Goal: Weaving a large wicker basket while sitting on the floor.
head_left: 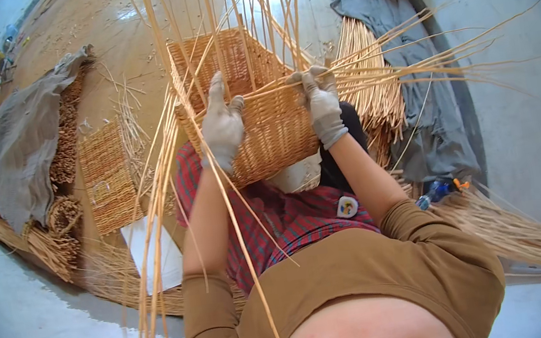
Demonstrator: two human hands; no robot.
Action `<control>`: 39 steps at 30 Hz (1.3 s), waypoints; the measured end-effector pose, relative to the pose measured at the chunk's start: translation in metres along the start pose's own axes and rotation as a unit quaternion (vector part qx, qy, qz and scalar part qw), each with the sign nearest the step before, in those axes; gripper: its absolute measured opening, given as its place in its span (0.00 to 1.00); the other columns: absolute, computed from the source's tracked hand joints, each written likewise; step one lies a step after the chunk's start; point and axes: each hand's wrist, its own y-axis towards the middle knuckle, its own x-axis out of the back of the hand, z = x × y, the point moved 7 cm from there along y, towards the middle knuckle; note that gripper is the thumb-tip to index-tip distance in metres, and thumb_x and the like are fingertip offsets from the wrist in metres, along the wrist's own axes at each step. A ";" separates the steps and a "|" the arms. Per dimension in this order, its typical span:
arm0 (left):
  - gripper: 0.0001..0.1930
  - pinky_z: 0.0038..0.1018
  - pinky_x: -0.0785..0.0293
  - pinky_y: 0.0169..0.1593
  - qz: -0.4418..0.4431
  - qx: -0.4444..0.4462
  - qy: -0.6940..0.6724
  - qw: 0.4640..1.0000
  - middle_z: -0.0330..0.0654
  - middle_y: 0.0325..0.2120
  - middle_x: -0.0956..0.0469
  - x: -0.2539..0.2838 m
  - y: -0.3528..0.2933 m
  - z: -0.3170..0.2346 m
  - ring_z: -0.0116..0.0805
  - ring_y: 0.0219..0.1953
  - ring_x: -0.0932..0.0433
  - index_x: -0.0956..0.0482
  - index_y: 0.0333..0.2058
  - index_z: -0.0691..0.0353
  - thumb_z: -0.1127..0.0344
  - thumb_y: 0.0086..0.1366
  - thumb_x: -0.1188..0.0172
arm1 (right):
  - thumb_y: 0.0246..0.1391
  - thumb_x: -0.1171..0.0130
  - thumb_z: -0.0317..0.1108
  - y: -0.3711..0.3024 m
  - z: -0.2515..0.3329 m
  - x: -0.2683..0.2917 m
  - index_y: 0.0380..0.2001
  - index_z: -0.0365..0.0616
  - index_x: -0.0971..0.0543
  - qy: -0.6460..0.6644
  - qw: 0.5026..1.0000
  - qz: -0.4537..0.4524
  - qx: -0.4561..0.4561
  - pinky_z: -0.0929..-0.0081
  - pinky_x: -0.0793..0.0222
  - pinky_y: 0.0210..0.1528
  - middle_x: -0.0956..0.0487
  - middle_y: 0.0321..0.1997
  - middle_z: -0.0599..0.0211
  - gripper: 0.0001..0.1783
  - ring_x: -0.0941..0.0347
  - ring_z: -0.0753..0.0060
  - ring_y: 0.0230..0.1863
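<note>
A half-woven wicker basket (272, 134) rests on my lap, with tall upright rods (215, 30) rising from its walls. My left hand (223, 130), in a pale grey work glove, is closed around the near wall, its thumb and forefinger up by the rim. At the right end of that rim, my gloved right hand (321, 102) pinches thin willow rods (279, 86) laid along the top edge. Long loose rod ends (436, 60) fan out to the right beyond it. More rods (157, 256) hang down at the left, some crossing my left forearm.
A flat woven panel (107, 176) lies on the floor at left, beside a bundle of rods under grey cloth (28, 135). Cut rods (369, 77) and another grey cloth (445, 122) lie at right. Near my right elbow are a bottle (438, 193) and a rod bundle (516, 223).
</note>
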 end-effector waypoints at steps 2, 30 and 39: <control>0.06 0.30 0.19 0.28 0.158 0.205 -0.136 0.956 0.40 0.32 0.22 -0.022 0.008 0.031 0.33 0.30 0.16 0.24 0.41 0.62 0.66 0.69 0.41 | 0.64 0.45 0.28 0.007 0.011 -0.019 0.45 0.55 0.29 -0.172 0.984 0.036 0.042 0.80 0.27 0.26 0.18 0.39 0.63 0.10 0.19 0.69 0.41; 0.15 0.26 0.30 0.24 0.044 0.200 -0.028 0.978 0.39 0.21 0.25 -0.042 0.006 0.038 0.29 0.17 0.26 0.25 0.36 0.63 0.56 0.66 0.37 | 0.68 0.49 0.41 0.030 -0.012 0.005 0.52 0.49 0.30 -0.258 0.953 0.124 0.099 0.85 0.33 0.22 0.20 0.41 0.67 0.14 0.33 0.85 0.20; 0.17 0.37 0.27 0.32 0.066 0.033 0.046 0.996 0.49 0.28 0.21 -0.121 0.030 -0.001 0.42 0.28 0.20 0.27 0.48 0.58 0.51 0.72 0.47 | 0.63 0.45 0.30 0.047 0.093 -0.009 0.53 0.46 0.28 -0.307 0.923 0.036 0.230 0.82 0.27 0.36 0.21 0.49 0.69 0.16 0.23 0.78 0.43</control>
